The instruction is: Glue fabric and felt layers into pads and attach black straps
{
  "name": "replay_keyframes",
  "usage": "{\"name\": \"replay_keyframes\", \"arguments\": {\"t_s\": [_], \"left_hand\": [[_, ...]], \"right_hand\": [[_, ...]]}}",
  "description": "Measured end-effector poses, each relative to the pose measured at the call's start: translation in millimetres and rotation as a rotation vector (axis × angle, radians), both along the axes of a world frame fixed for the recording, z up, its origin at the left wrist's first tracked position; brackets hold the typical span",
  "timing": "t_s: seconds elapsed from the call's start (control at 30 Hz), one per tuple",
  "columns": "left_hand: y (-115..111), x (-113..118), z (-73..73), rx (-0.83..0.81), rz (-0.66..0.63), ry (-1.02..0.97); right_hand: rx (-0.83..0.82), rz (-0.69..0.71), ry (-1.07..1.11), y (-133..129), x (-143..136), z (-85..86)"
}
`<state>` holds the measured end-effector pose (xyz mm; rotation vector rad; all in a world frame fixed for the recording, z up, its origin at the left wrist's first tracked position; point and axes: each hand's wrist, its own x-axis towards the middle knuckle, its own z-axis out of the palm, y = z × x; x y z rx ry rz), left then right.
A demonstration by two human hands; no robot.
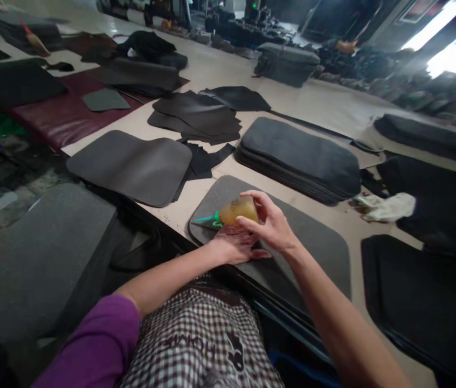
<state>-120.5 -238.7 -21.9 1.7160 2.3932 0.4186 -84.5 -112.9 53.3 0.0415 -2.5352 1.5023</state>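
A squeeze bottle [234,211] with amber contents and a thin green nozzle is in my right hand [270,222]. It is tilted nearly on its side, and its nozzle points left over the near-left corner of a dark grey rounded panel [312,240]. My right fingers and thumb grip the bottle's base end. Just below the bottle, my left hand [238,245] rests flat on the panel with its thumb stretched out; the bottle partly hides its other fingers. I cannot make out whether the nozzle tip touches the panel.
Behind the panel stands a stack of dark rounded sheets [298,153]. Farther left lie a large dark sheet [131,167], black scraps [201,159] and overlapping brown pieces [195,113]. A whitish cloth [389,207] and more black panels [426,302] lie to the right.
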Motion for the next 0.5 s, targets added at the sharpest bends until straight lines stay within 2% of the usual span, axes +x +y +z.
{"name": "replay_keyframes", "arguments": {"t_s": [0.4, 0.5], "left_hand": [[-1.3, 2.1, 5.8, -0.027, 0.069, -0.044], [-3.3, 1.5, 7.1, 0.027, 0.053, -0.019]], "right_hand": [[0.129, 0.144, 0.124, -2.4, -9.7, 4.0], [0.135, 0.137, 0.111, 4.4, -14.6, 2.9]]}}
